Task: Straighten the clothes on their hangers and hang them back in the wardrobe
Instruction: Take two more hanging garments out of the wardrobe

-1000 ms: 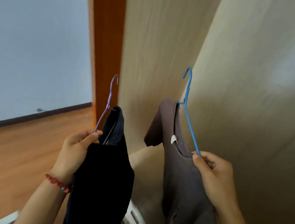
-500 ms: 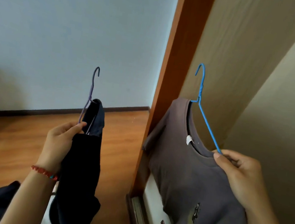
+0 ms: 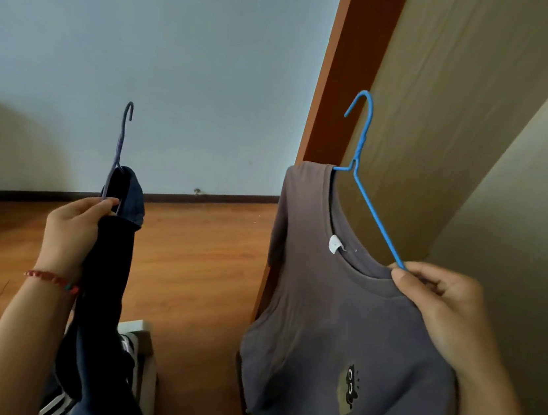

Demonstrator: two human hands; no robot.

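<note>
Two garments held up at once. Left hand (image 3: pixel 71 234), at 9 o'clock in view, pinches the purple hanger (image 3: pixel 119 150) at its shoulder together with the dark navy garment (image 3: pixel 109 273), which is bunched into a narrow rope. Right hand (image 3: pixel 443 304), at 4 o'clock, has thumb and curled fingers closed on the lower arm of the blue hanger (image 3: pixel 369 205) at the collar of the grey T-shirt (image 3: pixel 336 335); the shirt sits lopsided, its shoulder nearest the hand off the wire. Judgement: deal with one at a time, seat both grey shoulders on the wire, centre the neck under the hook, then spread the navy piece before hanging. Wardrobe: orange-brown frame edge (image 3: pixel 343 78) at 12 to 1 o'clock, beige inner panels (image 3: pixel 484 112) at 2 o'clock; no rail or hanging clothes in view, so its contents can't be told. Possibly a white rack (image 3: pixel 145 346) at 6 o'clock with dark clothes around it, too cropped to be sure.
</note>
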